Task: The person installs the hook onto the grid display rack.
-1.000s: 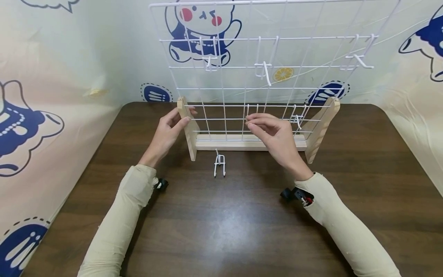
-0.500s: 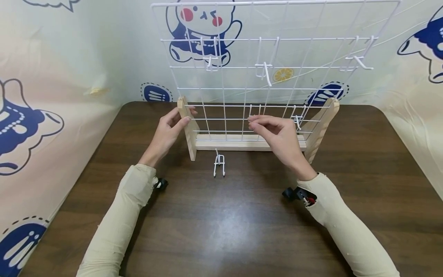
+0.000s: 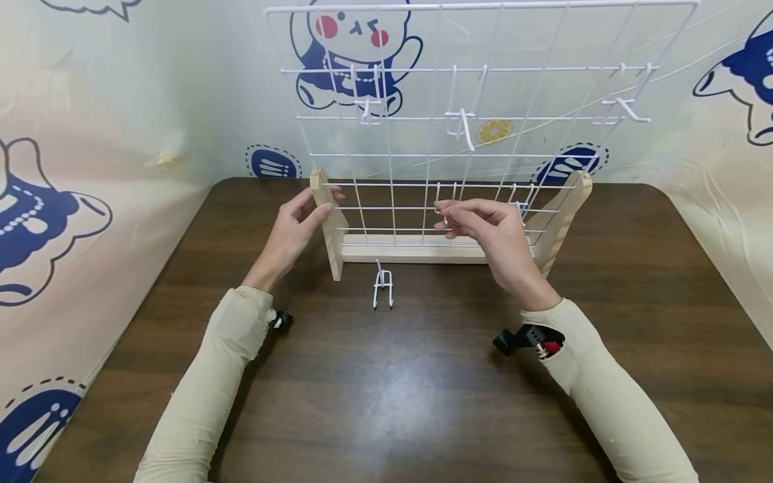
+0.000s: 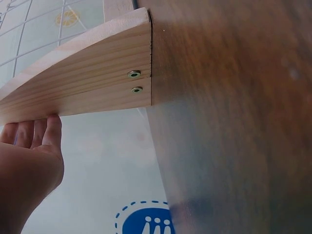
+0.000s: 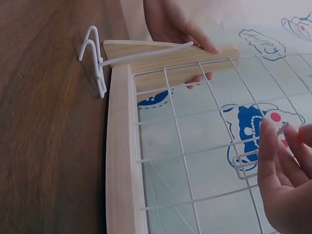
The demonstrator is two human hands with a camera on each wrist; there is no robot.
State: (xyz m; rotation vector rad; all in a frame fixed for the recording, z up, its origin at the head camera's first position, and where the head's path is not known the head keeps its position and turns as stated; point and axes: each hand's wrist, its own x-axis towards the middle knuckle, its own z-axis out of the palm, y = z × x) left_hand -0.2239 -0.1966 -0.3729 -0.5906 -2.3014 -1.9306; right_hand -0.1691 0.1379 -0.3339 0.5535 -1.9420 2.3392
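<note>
While the head view shows the left hand [image 3: 294,231] gripping the wooden side post [image 3: 327,221] of the wire grid [image 3: 477,100], the right hand [image 3: 496,238] pinches a white hook [image 3: 445,201] on its lower row; a loose hook [image 3: 383,285] lies just near of the base. From the left wrist, fingers [image 4: 44,131] press the post [image 4: 87,73]. From the right wrist, fingertips [image 5: 270,146] close on the hook [image 5: 243,163] at the grid [image 5: 195,122].

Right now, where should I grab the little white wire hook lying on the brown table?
Pinch the small white wire hook from above at its twin wire loops, thumb and finger on either side. It lies flat on the dark wooden table, in front of the wooden base bar, so nothing blocks it.
</note>
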